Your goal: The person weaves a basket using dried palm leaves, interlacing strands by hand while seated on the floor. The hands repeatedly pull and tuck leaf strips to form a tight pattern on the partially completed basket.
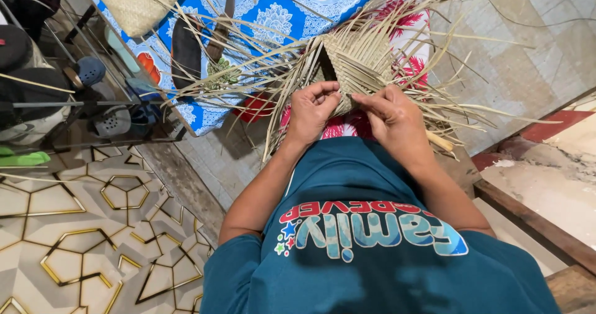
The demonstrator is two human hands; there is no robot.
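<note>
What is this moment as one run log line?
left hand: pinches strips | right hand: grips woven piece edge | loose strips fan outward

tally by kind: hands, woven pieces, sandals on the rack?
Hands: 2, left hand and right hand, both gripping the half-woven piece
Woven pieces: 2, half-woven piece and finished mat
Blue-grey sandals on the rack: 2, upper and lower
Total: 6

Left hand [313, 107] and right hand [392, 116] curl together, pinching.
</note>
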